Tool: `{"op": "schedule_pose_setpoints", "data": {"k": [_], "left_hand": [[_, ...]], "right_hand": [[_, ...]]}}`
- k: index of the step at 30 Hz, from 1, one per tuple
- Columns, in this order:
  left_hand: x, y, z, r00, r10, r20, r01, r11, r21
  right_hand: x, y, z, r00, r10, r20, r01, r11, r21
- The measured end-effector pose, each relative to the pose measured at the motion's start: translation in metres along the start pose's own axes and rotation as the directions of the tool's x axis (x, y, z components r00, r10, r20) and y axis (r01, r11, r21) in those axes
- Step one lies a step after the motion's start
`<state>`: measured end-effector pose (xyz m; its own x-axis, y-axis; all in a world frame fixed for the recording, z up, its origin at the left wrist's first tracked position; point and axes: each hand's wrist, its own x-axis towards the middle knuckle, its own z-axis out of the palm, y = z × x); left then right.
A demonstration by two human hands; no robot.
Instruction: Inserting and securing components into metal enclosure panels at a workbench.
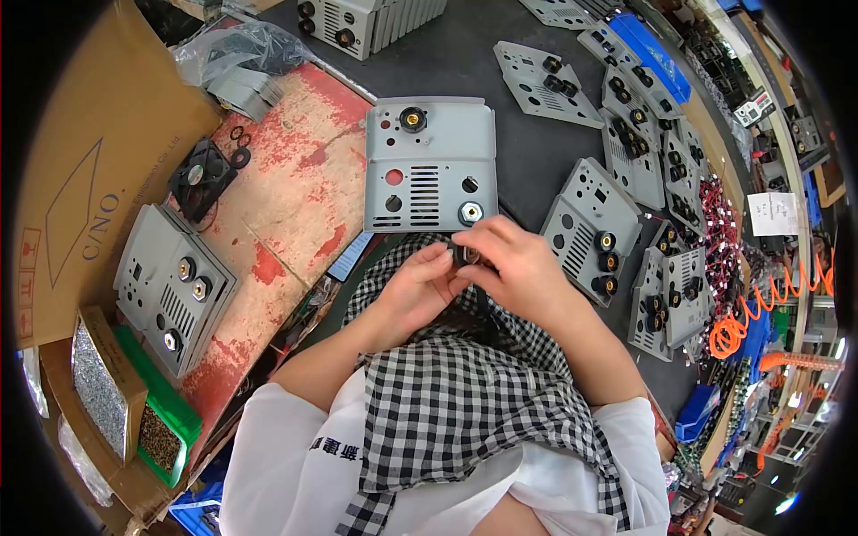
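Fingers of the left hand and right hand clamp a dark fitting near the gray panel, where square, steady alignment likely matters.

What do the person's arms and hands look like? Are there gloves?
No gloves: the left hand and right hand are bare, with no watch showing on either wrist. The forearms are bare too. Loose, white short sleeves cover the upper arms, beside a black-and-white checked apron.

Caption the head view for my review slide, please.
Left hand and right hand hold a small dark part in front of a slotted grey panel.
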<state>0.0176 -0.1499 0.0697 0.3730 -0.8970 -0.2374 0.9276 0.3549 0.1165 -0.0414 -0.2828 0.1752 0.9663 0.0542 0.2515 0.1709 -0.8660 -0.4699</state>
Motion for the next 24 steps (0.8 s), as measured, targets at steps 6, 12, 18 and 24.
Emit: {"op": "schedule_pose_setpoints", "data": {"k": [6,12,18,24], "left_hand": [[0.002,0.003,-0.047,0.993,-0.007,-0.115,0.002,0.999,-0.038],[0.06,0.018,-0.024,0.943,0.145,-0.3,-0.147,0.989,0.017],[0.081,0.024,-0.014,0.986,0.039,-0.163,-0.036,0.999,0.022],[0.083,0.023,-0.02,0.999,0.016,-0.043,-0.016,1.0,-0.001]], "right_hand": [[0.005,0.009,0.004,0.996,0.008,-0.083,-0.007,1.0,0.012],[0.009,0.031,0.007,0.942,0.318,-0.109,-0.274,0.913,0.301],[0.0,0.035,0.013,0.941,0.323,-0.101,-0.275,0.903,0.329],[0.014,0.039,0.002,0.93,0.363,0.064,-0.361,0.865,0.348]]}}
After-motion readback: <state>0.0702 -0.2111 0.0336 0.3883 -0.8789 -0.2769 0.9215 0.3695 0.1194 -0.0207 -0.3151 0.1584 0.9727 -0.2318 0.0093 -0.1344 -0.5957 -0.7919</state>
